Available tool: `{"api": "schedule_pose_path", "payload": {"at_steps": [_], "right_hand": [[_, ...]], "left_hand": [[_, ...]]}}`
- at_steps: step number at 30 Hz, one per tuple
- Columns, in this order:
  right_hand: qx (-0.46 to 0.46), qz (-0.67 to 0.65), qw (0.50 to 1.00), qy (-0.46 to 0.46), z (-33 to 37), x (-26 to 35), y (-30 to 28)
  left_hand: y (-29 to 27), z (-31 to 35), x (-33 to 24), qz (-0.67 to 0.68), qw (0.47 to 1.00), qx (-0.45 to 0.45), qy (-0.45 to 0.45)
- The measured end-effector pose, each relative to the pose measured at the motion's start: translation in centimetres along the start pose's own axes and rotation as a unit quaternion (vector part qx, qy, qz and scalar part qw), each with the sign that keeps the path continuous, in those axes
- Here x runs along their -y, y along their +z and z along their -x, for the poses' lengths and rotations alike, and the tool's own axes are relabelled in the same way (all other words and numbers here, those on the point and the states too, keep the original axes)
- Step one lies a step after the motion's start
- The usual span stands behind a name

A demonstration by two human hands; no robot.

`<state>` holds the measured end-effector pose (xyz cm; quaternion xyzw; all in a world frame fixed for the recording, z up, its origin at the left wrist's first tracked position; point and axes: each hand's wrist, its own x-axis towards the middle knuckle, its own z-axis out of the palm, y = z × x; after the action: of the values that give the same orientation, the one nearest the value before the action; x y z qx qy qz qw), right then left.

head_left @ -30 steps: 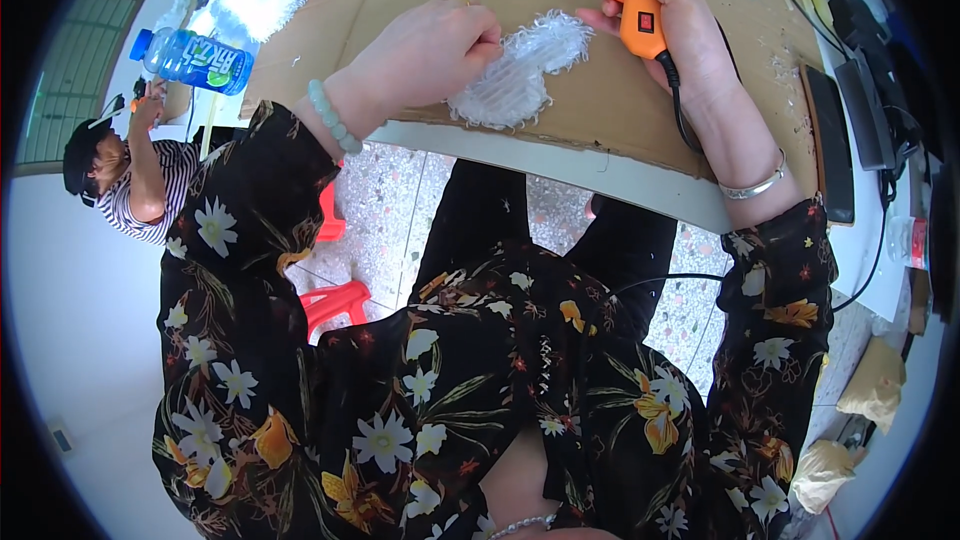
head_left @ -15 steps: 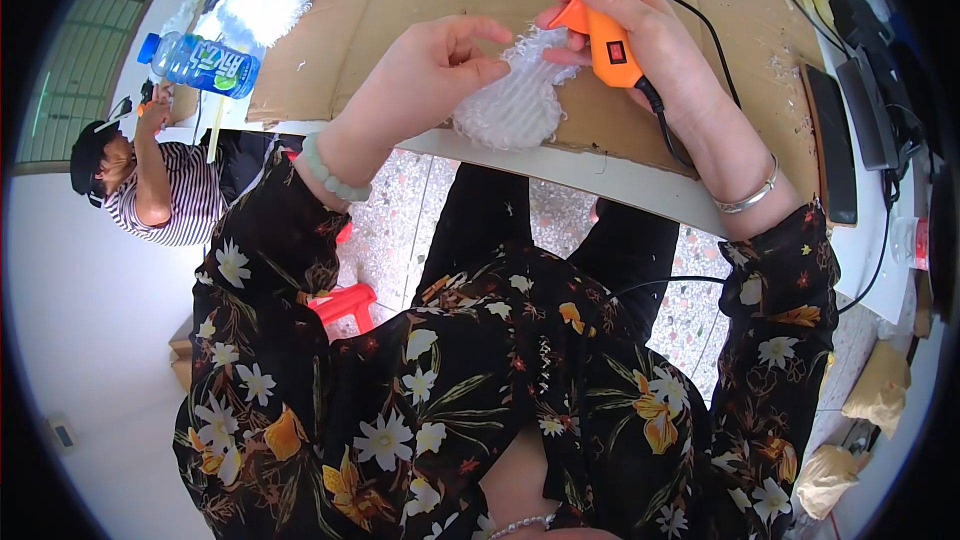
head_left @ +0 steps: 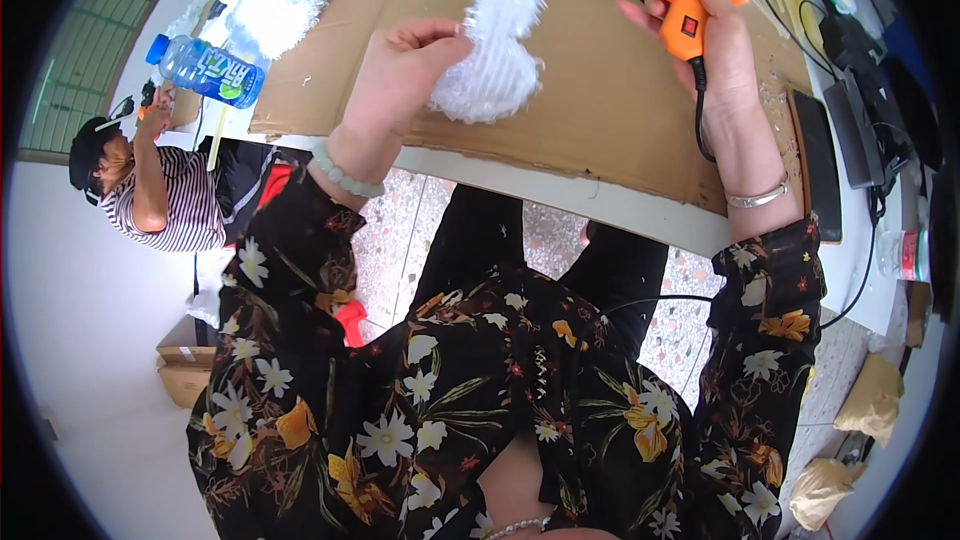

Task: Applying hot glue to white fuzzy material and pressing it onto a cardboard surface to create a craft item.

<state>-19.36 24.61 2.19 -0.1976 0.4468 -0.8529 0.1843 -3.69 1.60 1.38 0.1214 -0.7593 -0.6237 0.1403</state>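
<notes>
Between thumb and fingertips, my left hand (head_left: 395,75) pinches the left edge of a white fluffy piece (head_left: 492,65). The piece has ribbed, frayed fuzz, a narrower top and a wide round bottom, and it looks slightly blurred. At the upper right my right hand (head_left: 728,55) grips an orange hot glue gun (head_left: 686,15) by its handle, which carries a red switch. The gun's front end is cut off by the upper edge of the picture. Its black cord hangs from the handle's base past my wrist.
Brown cardboard (head_left: 610,120) covers the white table. White fluff (head_left: 275,0) and a blue drink bottle (head_left: 208,70) lie at the left. Black devices and cables (head_left: 850,130) line the right side. Beyond the left edge, a person in a striped top (head_left: 170,195) sits.
My right hand has moved the glue gun right, away from the fluffy piece. My left hand has closed on the piece, which now sits farther up and left over the cardboard.
</notes>
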Motion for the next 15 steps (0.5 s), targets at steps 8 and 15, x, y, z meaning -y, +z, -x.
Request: {"api": "schedule_pose_path", "payload": {"at_steps": [8, 15], "right_hand": [[-0.025, 0.024, 0.999, 0.041, -0.4, -0.8, -0.1], [-0.018, 0.049, 0.997, 0.054, 0.2, -1.1, 0.2]], "left_hand": [[0.1, -0.6, -0.4, 0.318, 0.940, -0.111, -0.052], [1.3, -3.5, 0.5, 0.464, 0.883, -0.061, -0.034]]}}
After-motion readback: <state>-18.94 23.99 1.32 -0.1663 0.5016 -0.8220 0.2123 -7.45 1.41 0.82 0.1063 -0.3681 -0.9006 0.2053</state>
